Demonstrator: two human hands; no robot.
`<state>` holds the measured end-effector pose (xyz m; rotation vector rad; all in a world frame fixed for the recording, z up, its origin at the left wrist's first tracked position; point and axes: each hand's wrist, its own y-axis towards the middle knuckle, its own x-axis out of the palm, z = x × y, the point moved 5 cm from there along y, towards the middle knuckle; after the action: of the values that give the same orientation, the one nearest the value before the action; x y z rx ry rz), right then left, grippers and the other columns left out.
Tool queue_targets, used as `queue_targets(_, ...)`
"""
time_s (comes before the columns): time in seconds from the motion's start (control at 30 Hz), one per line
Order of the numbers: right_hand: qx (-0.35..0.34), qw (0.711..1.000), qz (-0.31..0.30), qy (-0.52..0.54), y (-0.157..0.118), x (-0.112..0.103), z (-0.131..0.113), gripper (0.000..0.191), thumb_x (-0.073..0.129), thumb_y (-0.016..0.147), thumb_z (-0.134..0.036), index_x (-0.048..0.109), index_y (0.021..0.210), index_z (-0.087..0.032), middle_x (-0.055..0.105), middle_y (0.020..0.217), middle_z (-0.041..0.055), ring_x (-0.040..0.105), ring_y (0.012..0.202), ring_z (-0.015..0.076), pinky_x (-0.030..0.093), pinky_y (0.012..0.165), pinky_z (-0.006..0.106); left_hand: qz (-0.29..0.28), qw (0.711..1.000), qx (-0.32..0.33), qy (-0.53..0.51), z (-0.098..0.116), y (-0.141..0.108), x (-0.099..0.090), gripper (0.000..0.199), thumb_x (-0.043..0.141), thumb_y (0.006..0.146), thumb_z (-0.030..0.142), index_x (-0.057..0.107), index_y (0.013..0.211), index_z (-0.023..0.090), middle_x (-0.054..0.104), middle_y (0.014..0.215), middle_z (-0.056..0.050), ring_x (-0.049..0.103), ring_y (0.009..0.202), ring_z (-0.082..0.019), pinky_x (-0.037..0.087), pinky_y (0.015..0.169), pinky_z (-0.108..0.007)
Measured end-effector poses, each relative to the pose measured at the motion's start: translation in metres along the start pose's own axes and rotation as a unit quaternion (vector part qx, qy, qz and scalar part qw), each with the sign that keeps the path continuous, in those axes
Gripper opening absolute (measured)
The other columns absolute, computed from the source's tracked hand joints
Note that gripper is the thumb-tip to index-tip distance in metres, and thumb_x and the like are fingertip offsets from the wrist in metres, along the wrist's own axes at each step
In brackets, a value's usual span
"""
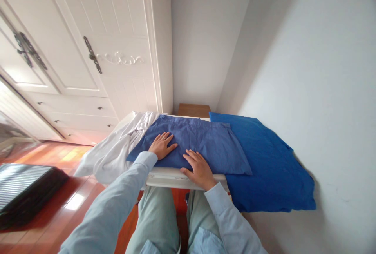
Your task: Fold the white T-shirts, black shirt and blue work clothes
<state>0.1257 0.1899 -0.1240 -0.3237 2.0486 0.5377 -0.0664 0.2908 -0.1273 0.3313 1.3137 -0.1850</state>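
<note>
A dark blue garment with a waistband and buttons, which looks like a skirt [217,144], lies spread across a narrow white table [167,176]. My left hand [162,146] rests flat on its left part, fingers apart, a ring on one finger. Near the front edge, my right hand [199,169] lies palm down on the same cloth with its fingers spread. A bright blue cloth [267,160] extends from beneath the garment's right side and hangs over the table's end. Crumpled white cloth [114,152] drapes over the left end.
A white wardrobe [123,19] with dark handles stands behind on the left. The grey wall [317,89] closes off the right. Behind the table is a brown wooden surface [194,110]. A dark ridged suitcase [32,191] lies on the reddish wooden floor [79,183].
</note>
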Motion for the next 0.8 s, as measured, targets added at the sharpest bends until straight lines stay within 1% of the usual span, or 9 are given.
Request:
queue_targets(0.23, 0.001, 1.0, -0.002, -0.007, 0.0001, 0.0, -0.0004, 0.054, 0.061, 0.094, -0.043, 0.058, 0.14, -0.017, 0.049, 0.153, 0.0126, 0.041, 0.145, 0.0266, 0.029, 0.123, 0.05, -0.001, 1.0, -0.001, 0.003, 0.0018, -0.0011, -0.0014, 0.073, 0.039, 0.097, 0.064, 0.046, 0.15, 0.016, 0.039, 0.159, -0.015, 0.03, 0.151, -0.03, 0.023, 0.124, -0.049)
queue_targets(0.43, 0.004, 1.0, -0.004, -0.005, 0.0001, 0.0, -0.0002, 0.055, 0.064, 0.092, -0.042, 0.058, 0.14, -0.016, 0.048, 0.154, 0.0133, 0.041, 0.145, 0.0265, 0.029, 0.123, 0.05, -0.006, 1.0, -0.004, 0.011, 0.0025, -0.0016, -0.002, 0.074, 0.038, 0.097, 0.065, 0.045, 0.151, 0.016, 0.038, 0.16, -0.014, 0.029, 0.151, -0.03, 0.022, 0.124, -0.047)
queue_targets(0.6, 0.006, 1.0, 0.005, -0.002, -0.0001, -0.0009, -0.0007, 0.054, 0.063, 0.092, -0.041, 0.058, 0.14, -0.017, 0.049, 0.153, 0.0129, 0.041, 0.145, 0.0268, 0.03, 0.123, 0.051, 0.003, 1.0, -0.004, -0.006, 0.0029, -0.0016, -0.0028, 0.071, 0.04, 0.096, 0.064, 0.047, 0.15, 0.019, 0.039, 0.16, -0.014, 0.03, 0.151, -0.03, 0.022, 0.124, -0.049)
queue_targets(0.8, 0.007, 1.0, 0.004, -0.004, -0.0011, -0.0009, -0.0007, 0.053, 0.062, 0.092, -0.04, 0.058, 0.14, -0.016, 0.048, 0.154, 0.013, 0.041, 0.145, 0.0263, 0.029, 0.123, 0.051, 0.007, 1.0, -0.005, -0.023, 0.0012, -0.0017, -0.0017, 0.07, 0.042, 0.095, 0.064, 0.049, 0.149, 0.019, 0.041, 0.159, -0.014, 0.03, 0.151, -0.031, 0.023, 0.124, -0.05)
